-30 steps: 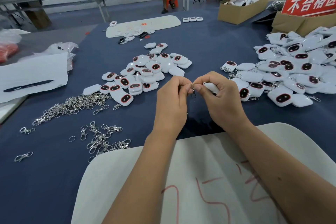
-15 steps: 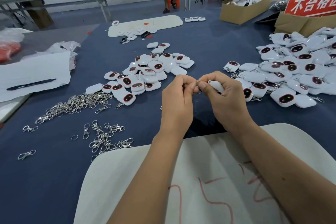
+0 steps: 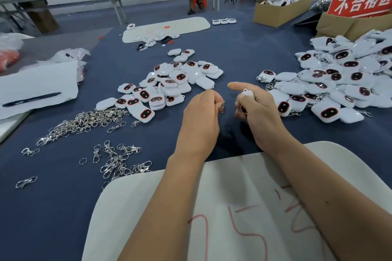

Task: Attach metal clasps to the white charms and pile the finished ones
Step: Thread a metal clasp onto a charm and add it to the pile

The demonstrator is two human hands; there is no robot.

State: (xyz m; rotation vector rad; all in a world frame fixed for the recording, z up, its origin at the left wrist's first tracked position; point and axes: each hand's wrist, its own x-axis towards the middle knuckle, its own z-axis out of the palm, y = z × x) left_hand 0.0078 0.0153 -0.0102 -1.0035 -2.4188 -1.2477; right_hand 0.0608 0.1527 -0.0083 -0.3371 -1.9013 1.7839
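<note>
The white charm sits in my right hand, its small loop end poking up between my curled fingers, my forefinger stretched out straight above it. The metal clasp hangs from the pinch of my left hand, thumb and fingertips pressed together on it, its ring dangling just beside the knuckles. Clasp and charm are apart, with a gap of blue table cloth showing between my hands, so I judge this one not yet joined.

The risk, as I see it: the clasp's ring is tiny and my pinch holds only its top, so it could slip and drop into the shadow under my wrists. If I miss the charm's loop, the ring may only scrape it or catch halfway.

To my left lie the bare charms and, nearer, the heap of loose clasps. To my right is the pile of finished charms, close to my right hand. A white foam board lies under my forearms.
</note>
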